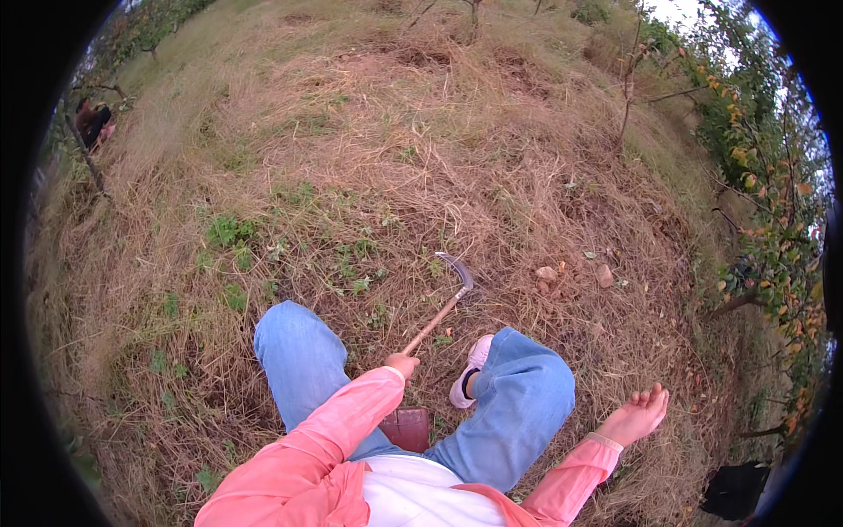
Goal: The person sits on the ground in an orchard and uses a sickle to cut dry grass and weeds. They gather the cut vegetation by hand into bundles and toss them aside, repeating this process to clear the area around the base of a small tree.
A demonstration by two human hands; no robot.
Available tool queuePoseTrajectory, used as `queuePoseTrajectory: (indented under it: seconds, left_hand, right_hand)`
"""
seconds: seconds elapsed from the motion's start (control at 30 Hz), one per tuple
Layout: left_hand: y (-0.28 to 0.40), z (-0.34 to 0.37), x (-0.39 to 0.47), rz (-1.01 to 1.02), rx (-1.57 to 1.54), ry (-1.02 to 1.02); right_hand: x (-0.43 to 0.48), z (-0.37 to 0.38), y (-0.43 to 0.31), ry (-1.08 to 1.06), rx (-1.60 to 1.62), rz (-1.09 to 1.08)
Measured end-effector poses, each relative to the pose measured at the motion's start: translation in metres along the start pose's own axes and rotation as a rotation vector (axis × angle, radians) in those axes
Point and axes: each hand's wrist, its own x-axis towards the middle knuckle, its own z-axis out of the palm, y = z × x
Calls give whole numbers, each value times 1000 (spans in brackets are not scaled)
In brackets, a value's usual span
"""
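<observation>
My left hand [402,365] grips the wooden handle of a sickle [431,323] between my spread knees. Its curved metal blade points up and to the left, low over the dry grass [395,290]. Out to my right side, my right hand [635,416] is turned palm up, with its fingers slightly curled and nothing in it. Beneath me shows part of a dark red seat [406,428], between my legs in blue jeans. One pale pink shoe [471,372] rests on the ground; my other foot is hidden.
Two stones [546,274] lie beyond my right knee. Leafy weeds [229,230] grow ahead on the left. Branches of a fruit tree [784,263] line the right side, and a black item [734,491] sits at lower right. Another person [93,124] is far off at left.
</observation>
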Motion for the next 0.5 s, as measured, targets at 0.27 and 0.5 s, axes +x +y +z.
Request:
queuePoseTrajectory:
  seconds: [0.27, 0.5]
  left_hand:
    - [-31, 4, 43, 85, 172, 185]
    - [-24, -16, 48, -268, 353, 364]
  right_hand:
    - [-174, 61, 68, -773, -159, 389]
    - [-241, 13, 149, -1140, -614, 848]
